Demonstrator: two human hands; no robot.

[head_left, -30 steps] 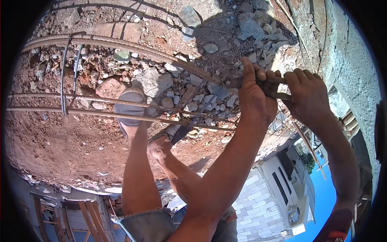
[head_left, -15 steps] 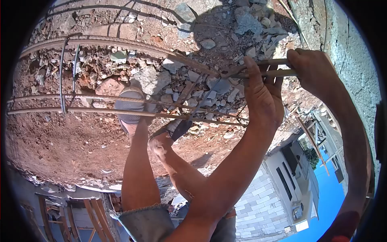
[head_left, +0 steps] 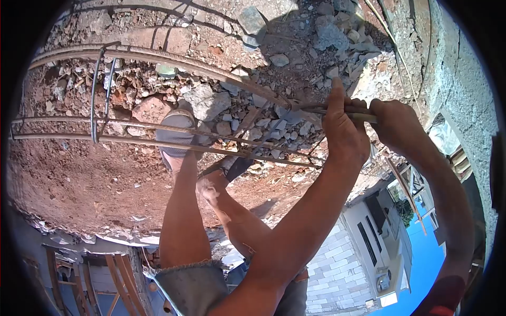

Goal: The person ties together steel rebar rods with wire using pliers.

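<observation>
A pair of pincers [head_left: 362, 117] reaches from my hands to the rebar, its jaw end at the upper bars [head_left: 211, 72], where a tie or crossing sits; the exact bite is too small to make out. My left hand [head_left: 345, 129] wraps the pincers partway along the handles, thumb pointing up. Farther back, my right hand [head_left: 398, 125] is closed around the handle ends, close beside the left. Two lower rebars [head_left: 126, 139] run beneath, and square wire stirrups [head_left: 94, 97] join the upper and lower bars at the left.
Broken stones [head_left: 208, 102] and rubble lie under the bars. My sandalled foot [head_left: 178, 126] stands by the lower rebars. A rough concrete wall [head_left: 466, 89] rises at the right. A block wall [head_left: 337, 268] and timber pieces [head_left: 126, 279] appear lower down.
The pincer handles, spread apart before, are now close together. My right hand has moved down and nearer my left hand. The whole view has shifted slightly.
</observation>
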